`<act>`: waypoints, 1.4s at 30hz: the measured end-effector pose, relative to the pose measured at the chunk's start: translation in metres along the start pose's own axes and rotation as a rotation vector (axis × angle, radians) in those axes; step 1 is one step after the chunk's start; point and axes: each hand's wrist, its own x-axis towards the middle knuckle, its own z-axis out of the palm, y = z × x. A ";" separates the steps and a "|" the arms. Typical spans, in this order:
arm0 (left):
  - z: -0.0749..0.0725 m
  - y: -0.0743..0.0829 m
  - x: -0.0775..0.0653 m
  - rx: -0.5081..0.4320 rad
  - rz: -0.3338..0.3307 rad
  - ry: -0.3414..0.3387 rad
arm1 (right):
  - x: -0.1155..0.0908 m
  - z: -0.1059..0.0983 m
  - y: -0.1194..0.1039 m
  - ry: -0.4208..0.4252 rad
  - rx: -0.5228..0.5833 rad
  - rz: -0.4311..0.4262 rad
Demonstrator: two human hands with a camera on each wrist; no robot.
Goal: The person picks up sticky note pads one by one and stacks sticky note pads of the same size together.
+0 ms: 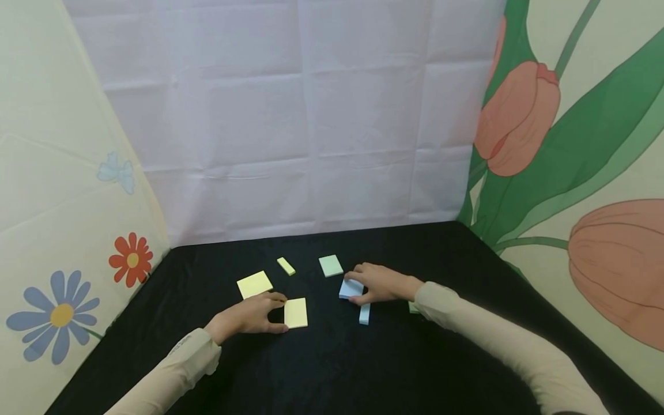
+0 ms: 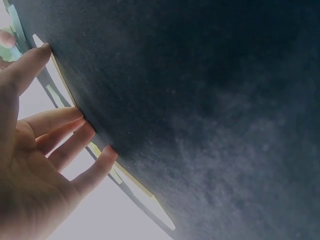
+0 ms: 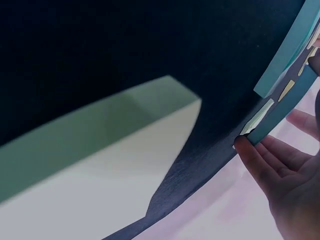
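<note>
Risk: neighbouring pads nudged
L hand (image 1: pixel 249 314), half-spread, pinches yellow pad (image 1: pixel 297 313), well in from counter's (image 1: pixel 311 374) far edge; sliding it toward far L corner could bump 2nd yellow pad (image 1: pixel 255 285). R hand (image 1: pixel 382 282), fingers bent, grips blue pad (image 1: pixel 350 287); low swing might knock blue strip (image 1: pixel 365 314); sleeve (image 1: pixel 441 305) might drag green pad (image 1: pixel 413 308).

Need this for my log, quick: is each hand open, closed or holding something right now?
Left hand: holding the nearest yellow pad.
Right hand: holding the larger blue pad.
</note>
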 end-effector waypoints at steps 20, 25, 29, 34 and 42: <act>0.002 -0.002 0.000 0.009 0.006 0.012 | 0.005 0.004 -0.007 -0.007 -0.026 -0.021; 0.002 -0.002 0.000 0.010 0.010 0.009 | 0.007 0.004 -0.011 -0.004 -0.042 -0.036; 0.002 -0.002 -0.001 0.004 0.007 0.002 | 0.007 0.003 -0.014 -0.011 -0.041 -0.043; 0.002 -0.001 -0.001 0.005 0.006 0.007 | 0.009 0.001 -0.019 -0.015 -0.033 -0.054; 0.002 -0.001 -0.002 0.005 0.004 0.010 | 0.015 0.002 -0.026 -0.027 -0.053 -0.060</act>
